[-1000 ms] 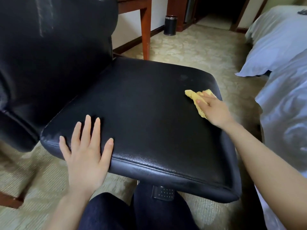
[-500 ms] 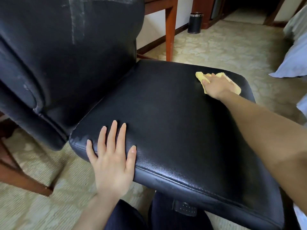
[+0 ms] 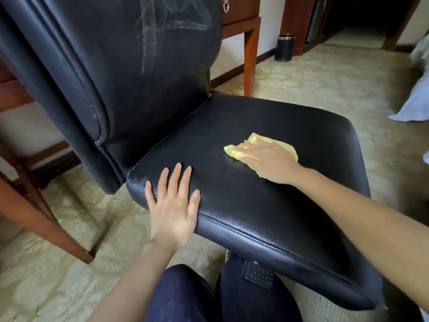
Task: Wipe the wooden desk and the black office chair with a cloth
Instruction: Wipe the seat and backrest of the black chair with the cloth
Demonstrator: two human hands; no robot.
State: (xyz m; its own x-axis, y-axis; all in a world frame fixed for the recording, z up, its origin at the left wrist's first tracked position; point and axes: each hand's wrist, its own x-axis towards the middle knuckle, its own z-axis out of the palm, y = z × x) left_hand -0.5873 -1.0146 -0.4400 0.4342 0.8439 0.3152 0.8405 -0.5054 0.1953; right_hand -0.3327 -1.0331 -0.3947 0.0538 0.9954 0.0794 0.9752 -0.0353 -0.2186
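Cloth (image 3: 286, 148), yellow, lies bunched mid-seat on the black office chair (image 3: 267, 205), flat under the right hand (image 3: 270, 162). Right fingers extended and close together, pressing down on it, not pinching; cloth edges stick out past the fingertips and behind the knuckles. Left hand (image 3: 173, 205) flat on the seat's near-left corner, fingers straight and slightly spread, likely bracing the chair.

Backrest (image 3: 139, 66) shows pale streaky marks high up, so it looks not yet clean. Wooden desk (image 3: 241, 17) stands behind the chair, only a leg and a drawer in view.

Risks, my read:
- Cloth only pressed, not gripped: a fast stroke could slip off it or fold it under.
- If the brace lifts, chair may turn or shift under wiping pressure.
- Streaks on backrest are easy to skip.
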